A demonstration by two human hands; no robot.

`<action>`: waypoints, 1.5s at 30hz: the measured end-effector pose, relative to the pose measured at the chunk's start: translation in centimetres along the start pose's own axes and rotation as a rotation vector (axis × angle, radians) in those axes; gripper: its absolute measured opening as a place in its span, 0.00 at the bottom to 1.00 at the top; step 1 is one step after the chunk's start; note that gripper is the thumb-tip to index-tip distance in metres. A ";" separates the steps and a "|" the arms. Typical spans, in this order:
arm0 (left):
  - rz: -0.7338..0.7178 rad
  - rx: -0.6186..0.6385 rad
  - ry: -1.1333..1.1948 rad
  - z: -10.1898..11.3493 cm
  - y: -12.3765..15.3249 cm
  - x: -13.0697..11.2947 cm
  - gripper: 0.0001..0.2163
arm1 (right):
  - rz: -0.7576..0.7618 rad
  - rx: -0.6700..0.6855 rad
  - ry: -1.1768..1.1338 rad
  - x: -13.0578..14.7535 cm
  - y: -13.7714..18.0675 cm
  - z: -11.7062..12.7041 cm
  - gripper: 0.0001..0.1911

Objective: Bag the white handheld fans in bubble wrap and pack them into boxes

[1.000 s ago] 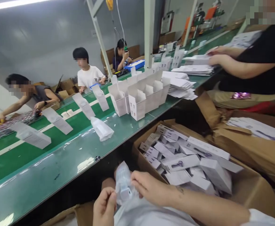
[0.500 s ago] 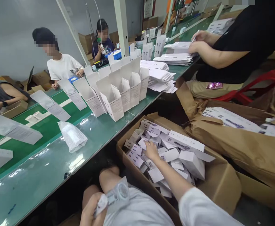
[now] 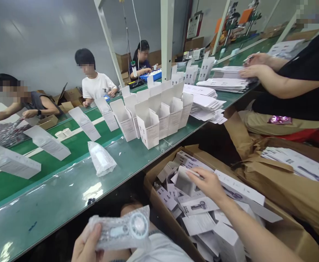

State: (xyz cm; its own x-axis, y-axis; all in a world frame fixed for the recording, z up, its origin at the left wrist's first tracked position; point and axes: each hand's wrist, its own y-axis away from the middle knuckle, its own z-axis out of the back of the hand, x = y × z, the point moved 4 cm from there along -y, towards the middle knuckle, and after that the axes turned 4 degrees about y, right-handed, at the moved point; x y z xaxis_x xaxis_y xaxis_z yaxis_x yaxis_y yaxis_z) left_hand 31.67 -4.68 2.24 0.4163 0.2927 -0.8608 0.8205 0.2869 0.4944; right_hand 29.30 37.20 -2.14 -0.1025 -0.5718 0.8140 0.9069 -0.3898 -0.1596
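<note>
My left hand point(image 3: 86, 243) is closed around one end of a handheld fan point(image 3: 126, 227) in clear bubble wrap, held above my lap; its round head points right. Over the open carton point(image 3: 292, 238), my right hand point(image 3: 208, 182) pinches the edge of a white box point(image 3: 185, 182) lifted slightly from the pile. Loose white boxes point(image 3: 199, 222) with printed fan pictures fill the carton below it. A second bubble-wrapped item point(image 3: 101, 159) lies on the near edge of the workbench point(image 3: 66, 189).
Several open white boxes point(image 3: 148, 133) stand upright on the bench, beside stacks of flat boxes point(image 3: 204, 100). More filled boxes point(image 3: 51, 143) lie on the green belt. A co-worker point(image 3: 304, 69) sits at the right; others sit across the bench. Another carton point(image 3: 290, 178) holds flat boxes.
My left hand has raised and turned the wrapped fan into fuller view. My right hand, earlier reaching into the pile, now grips a white box. The camera view has shifted left.
</note>
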 end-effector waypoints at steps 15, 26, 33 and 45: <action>-1.230 -0.209 0.072 4.7 3.8 -22.8 0.13 | 0.594 0.652 -0.800 39.0 -5.1 -18.7 0.15; -0.990 -0.504 -0.349 11.2 -2.4 -22.9 0.13 | 0.712 0.778 -0.598 40.7 -4.5 -28.9 0.32; -0.785 -0.345 -0.032 11.6 -5.6 -24.2 0.10 | 0.951 0.926 -0.255 38.8 -4.5 -29.0 0.27; -1.006 -0.572 -0.537 7.7 -6.2 -28.9 0.11 | 0.759 0.750 -0.158 37.7 -5.0 -30.0 0.39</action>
State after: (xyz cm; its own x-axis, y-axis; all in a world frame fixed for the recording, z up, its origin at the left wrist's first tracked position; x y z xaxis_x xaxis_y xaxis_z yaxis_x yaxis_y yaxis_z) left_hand 17.62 -21.97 23.13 -0.0731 -0.6474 -0.7586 0.6357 0.5559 -0.5357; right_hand 8.65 -4.02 12.57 0.5973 -0.3569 0.7182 0.7360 0.5996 -0.3141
